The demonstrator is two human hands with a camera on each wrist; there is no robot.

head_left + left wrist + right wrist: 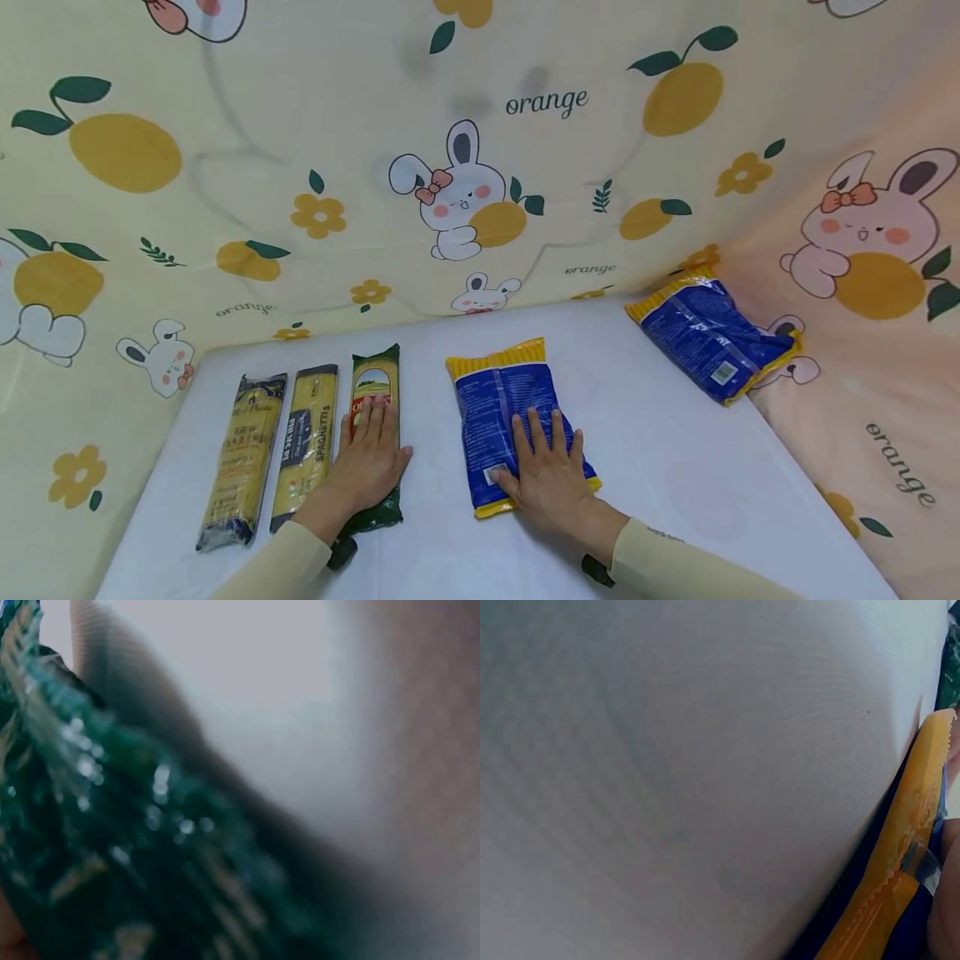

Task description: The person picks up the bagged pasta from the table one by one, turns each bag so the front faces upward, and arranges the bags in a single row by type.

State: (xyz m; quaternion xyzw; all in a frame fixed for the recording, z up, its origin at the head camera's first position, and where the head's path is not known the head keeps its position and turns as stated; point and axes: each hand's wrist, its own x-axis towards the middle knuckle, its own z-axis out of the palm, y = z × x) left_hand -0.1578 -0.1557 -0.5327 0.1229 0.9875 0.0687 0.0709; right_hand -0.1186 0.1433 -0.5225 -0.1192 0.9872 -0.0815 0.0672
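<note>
My left hand (371, 454) lies with straight fingers on a green pasta packet (377, 375), covering much of its front. The crinkled green end of that packet (150, 825) fills the lower left of the left wrist view. Fingers spread, my right hand (551, 479) rests flat on a blue bag with yellow ends (498, 400), which lies on the white table. The bag's yellow edge (907, 817) shows at the right of the right wrist view, beside part of the hand.
Left of the green packet lie a yellow spaghetti packet (311, 417) and another clear pasta packet (243, 458), side by side. A second blue and yellow bag (705, 333) leans at the table's far right corner. A patterned curtain (322, 100) stands behind the white table (660, 467).
</note>
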